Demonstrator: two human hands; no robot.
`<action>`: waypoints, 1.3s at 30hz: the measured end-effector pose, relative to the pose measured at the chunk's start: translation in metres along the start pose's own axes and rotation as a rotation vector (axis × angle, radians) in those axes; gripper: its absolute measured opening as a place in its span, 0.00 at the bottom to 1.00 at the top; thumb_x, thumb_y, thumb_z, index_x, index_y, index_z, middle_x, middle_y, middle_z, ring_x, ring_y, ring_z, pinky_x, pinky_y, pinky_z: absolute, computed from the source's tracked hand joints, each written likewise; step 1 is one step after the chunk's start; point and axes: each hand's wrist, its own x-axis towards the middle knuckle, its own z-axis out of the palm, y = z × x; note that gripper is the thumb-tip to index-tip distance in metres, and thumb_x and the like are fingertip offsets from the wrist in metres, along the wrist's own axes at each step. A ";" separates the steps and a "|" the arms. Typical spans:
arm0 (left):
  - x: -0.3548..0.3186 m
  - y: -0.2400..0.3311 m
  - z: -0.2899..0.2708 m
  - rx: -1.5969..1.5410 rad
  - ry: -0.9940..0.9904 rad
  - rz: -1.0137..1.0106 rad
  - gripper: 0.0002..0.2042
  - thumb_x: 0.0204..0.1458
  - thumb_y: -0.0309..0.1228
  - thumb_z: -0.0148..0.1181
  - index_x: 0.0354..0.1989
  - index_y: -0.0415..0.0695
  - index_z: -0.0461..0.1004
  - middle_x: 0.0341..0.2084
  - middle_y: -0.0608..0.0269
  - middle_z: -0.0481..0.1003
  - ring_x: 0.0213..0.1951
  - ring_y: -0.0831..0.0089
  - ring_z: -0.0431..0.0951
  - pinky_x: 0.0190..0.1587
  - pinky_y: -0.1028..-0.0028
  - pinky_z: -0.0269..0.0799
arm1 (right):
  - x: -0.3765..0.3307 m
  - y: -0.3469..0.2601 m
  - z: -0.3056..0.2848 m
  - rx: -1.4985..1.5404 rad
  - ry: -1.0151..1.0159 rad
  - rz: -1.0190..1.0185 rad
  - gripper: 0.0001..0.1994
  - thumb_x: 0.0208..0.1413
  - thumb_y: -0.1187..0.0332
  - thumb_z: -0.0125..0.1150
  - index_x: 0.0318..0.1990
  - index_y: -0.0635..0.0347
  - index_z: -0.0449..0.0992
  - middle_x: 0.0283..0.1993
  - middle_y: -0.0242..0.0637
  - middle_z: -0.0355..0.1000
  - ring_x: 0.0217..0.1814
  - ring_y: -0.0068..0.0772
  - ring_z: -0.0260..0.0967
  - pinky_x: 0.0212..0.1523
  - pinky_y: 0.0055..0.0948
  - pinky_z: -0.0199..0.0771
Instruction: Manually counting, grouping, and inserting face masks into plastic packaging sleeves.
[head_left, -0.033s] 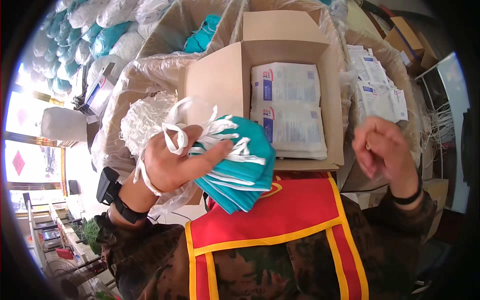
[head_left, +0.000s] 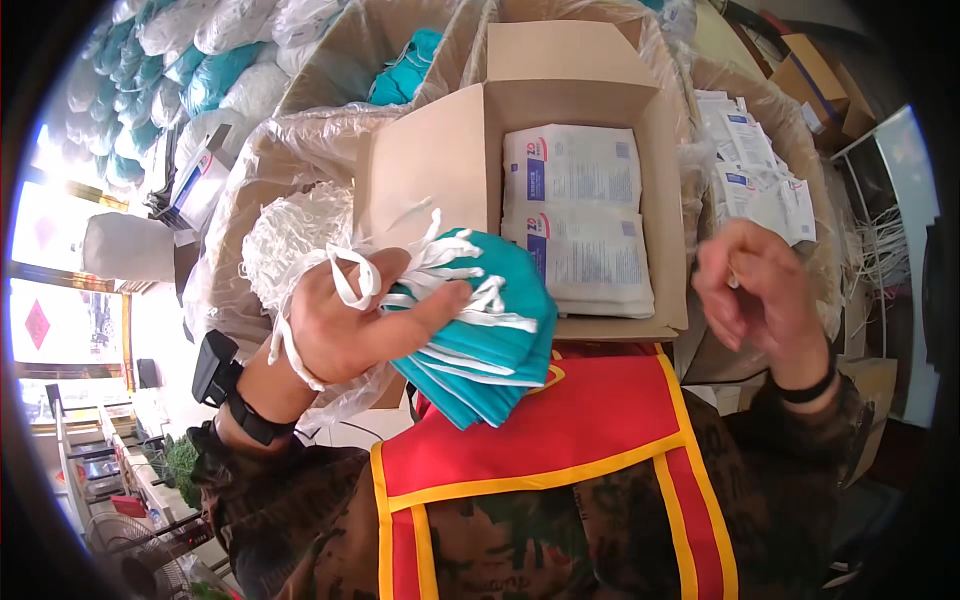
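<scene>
Using the open cardboard box (head_left: 668, 200) as reference. Main risk, my read: the teal cloth stack (head_left: 500, 345) could have fanned apart and shed pieces, since my left hand (head_left: 335, 325) had it by one edge only and the layers on the box's near side were already splayed. Second: snagging. The white straps (head_left: 460, 275) stuck out in loose loops toward the box's left flap, one loop lay over my left fingers and another trailed down my wrist, so letting go could have dragged a piece along. They also sat close to the white string heap (head_left: 295, 240) left of the box, so a tangle there seemed possible. Stack position: in front of the box's near left corner, over the red apron (head_left: 600, 405). Relative to the fingers: left thumb lay across the straps at the stack's upper left edge, cloth spreading out past the thumb tip; left fingers were partly hidden, but thumb and fingers clearly pinched the stack between them. Right hand (head_left: 765, 295) was off the box's near right corner, well apart from the stack, fingers curled inward; couldn't tell whether they pinched anything.
</scene>
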 end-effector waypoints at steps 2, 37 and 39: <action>0.004 0.001 0.001 -0.097 -0.070 -0.031 0.21 0.40 0.26 0.70 0.46 0.54 0.80 0.35 0.54 0.78 0.31 0.61 0.81 0.30 0.73 0.76 | 0.022 0.008 0.004 0.044 -0.063 -0.040 0.09 0.59 0.65 0.55 0.36 0.61 0.71 0.26 0.29 0.69 0.22 0.16 0.62 0.20 0.15 0.60; 0.052 0.031 -0.004 0.004 0.047 0.309 0.19 0.28 0.26 0.64 0.35 0.55 0.79 0.34 0.53 0.76 0.29 0.67 0.78 0.26 0.74 0.75 | 0.101 0.003 0.048 -0.669 -0.602 0.218 0.16 0.59 0.62 0.52 0.46 0.66 0.72 0.31 0.32 0.72 0.33 0.23 0.67 0.33 0.24 0.68; 0.052 0.031 -0.004 0.000 0.048 0.308 0.19 0.28 0.26 0.64 0.36 0.55 0.79 0.34 0.53 0.76 0.29 0.66 0.78 0.26 0.73 0.75 | 0.097 -0.006 0.051 -0.664 -0.516 0.387 0.15 0.59 0.62 0.52 0.44 0.65 0.72 0.31 0.32 0.71 0.33 0.21 0.67 0.33 0.22 0.67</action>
